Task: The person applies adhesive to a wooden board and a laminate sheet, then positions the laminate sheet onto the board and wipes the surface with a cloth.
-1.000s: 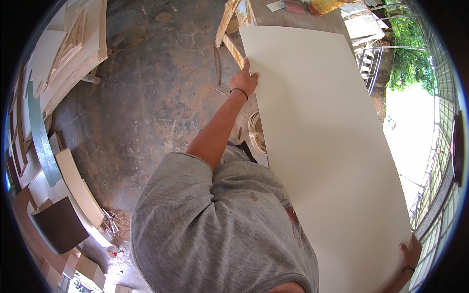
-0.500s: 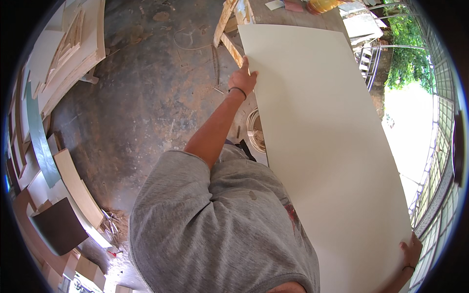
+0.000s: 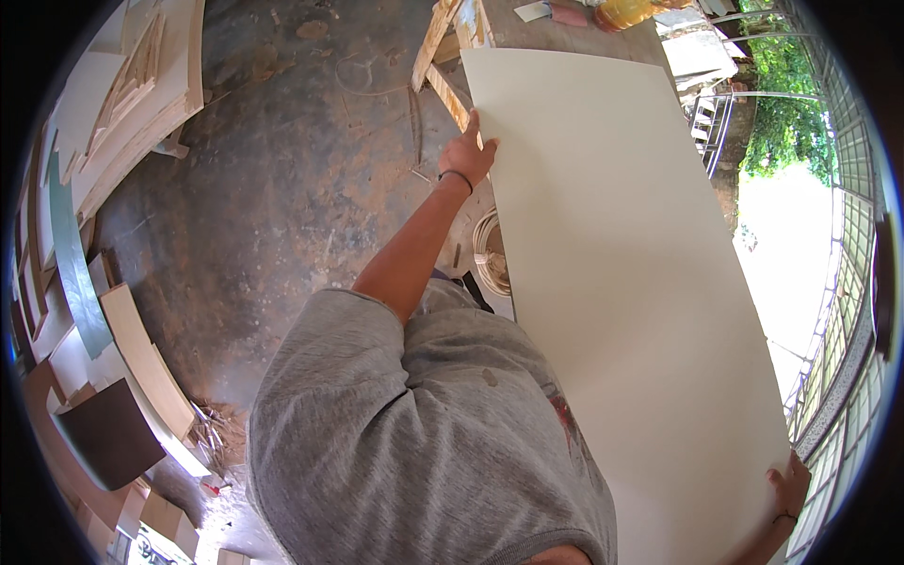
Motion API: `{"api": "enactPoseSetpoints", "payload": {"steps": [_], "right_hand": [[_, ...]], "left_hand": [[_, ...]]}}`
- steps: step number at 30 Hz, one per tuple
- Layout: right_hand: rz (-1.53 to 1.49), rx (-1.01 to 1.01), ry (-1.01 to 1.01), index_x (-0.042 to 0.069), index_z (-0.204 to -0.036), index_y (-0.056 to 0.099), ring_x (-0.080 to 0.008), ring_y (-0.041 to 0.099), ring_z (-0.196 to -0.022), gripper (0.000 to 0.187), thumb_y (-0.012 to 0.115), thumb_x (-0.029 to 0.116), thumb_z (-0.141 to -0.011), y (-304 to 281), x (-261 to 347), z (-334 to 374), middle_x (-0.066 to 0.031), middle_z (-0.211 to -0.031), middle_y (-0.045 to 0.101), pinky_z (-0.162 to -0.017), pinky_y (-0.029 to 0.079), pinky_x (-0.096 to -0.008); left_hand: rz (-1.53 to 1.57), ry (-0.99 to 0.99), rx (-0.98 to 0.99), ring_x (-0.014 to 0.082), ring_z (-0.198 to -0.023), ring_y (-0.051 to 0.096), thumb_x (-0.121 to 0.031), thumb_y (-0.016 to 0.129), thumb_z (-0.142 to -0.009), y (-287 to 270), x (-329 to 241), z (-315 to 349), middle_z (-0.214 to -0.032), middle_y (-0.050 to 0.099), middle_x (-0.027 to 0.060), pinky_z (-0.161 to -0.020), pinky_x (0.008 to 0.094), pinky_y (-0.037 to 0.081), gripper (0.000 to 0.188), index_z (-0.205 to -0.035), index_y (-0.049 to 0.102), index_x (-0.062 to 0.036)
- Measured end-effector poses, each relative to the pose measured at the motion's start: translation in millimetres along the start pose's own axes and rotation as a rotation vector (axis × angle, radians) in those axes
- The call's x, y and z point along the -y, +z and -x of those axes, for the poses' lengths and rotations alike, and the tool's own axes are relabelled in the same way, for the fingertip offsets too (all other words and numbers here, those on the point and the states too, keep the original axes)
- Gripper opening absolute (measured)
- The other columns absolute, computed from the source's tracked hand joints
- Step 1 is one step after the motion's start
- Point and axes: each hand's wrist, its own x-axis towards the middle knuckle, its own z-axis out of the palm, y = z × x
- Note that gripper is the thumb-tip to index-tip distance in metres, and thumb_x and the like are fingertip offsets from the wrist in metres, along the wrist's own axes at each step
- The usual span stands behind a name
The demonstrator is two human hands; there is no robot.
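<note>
A large, smooth off-white board stretches from the far middle down to the lower right, along the front of my body. At its left edge, toward the far end, my left hand grips the rim, thumb over the top and index finger stretched along the side. My right hand holds the opposite edge near the lower right corner, its thumb on the upper face and the other fingers mostly hidden behind the rim. The board's underside cannot be seen.
A wooden trestle frame and a workbench with a yellow-orange bottle are at the far end. Below the board's left edge lies a coil. Stacked wood panels line the left; a gridded wall runs along the right.
</note>
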Motion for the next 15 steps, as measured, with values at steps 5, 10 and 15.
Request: {"api": "enactPoseSetpoints", "payload": {"steps": [5, 10, 15], "right_hand": [[-0.148, 0.134, 0.024, -0.001, -0.104, 0.059, -0.0289, 0.058, -0.070, 0.047, 0.062, 0.017, -0.060, -11.6, 25.5, -0.7, -0.0147, -0.078, 0.063, -0.068, 0.048, -0.0368], [-0.054, 0.053, -0.076, -0.001, -0.101, 0.059, -0.0301, 0.058, -0.069, 0.043, 0.059, 0.010, -0.059, -0.1, -0.4, -6.9, -0.0153, -0.077, 0.062, -0.067, 0.047, -0.0372], [-0.066, 0.134, 0.013, -0.001, -0.104, 0.058, -0.0336, 0.057, -0.075, 0.052, 0.059, 0.029, -0.061, -7.8, 13.1, -8.0, -0.0181, -0.082, 0.061, -0.069, 0.046, -0.0401]], "left_hand": [[-0.036, 0.007, -0.001, 0.0358, -0.089, 0.062, -0.049, 0.054, -0.080, 5.8, 2.5, -2.9, -0.094, 0.065, 0.0218, -0.078, 0.0435, 0.048, 0.077, -0.144, 0.023, -0.0186], [-0.073, -0.002, -0.023, 0.0352, -0.086, 0.063, -0.049, 0.055, -0.080, 3.5, -0.1, -1.5, -0.090, 0.065, 0.0207, -0.076, 0.0431, 0.049, 0.076, -0.143, 0.025, -0.0186], [-0.100, 0.011, -0.046, 0.0347, -0.082, 0.063, -0.049, 0.057, -0.078, 5.5, 1.2, -2.3, -0.084, 0.066, 0.0192, -0.072, 0.0428, 0.049, 0.075, -0.141, 0.030, -0.0176]]}}
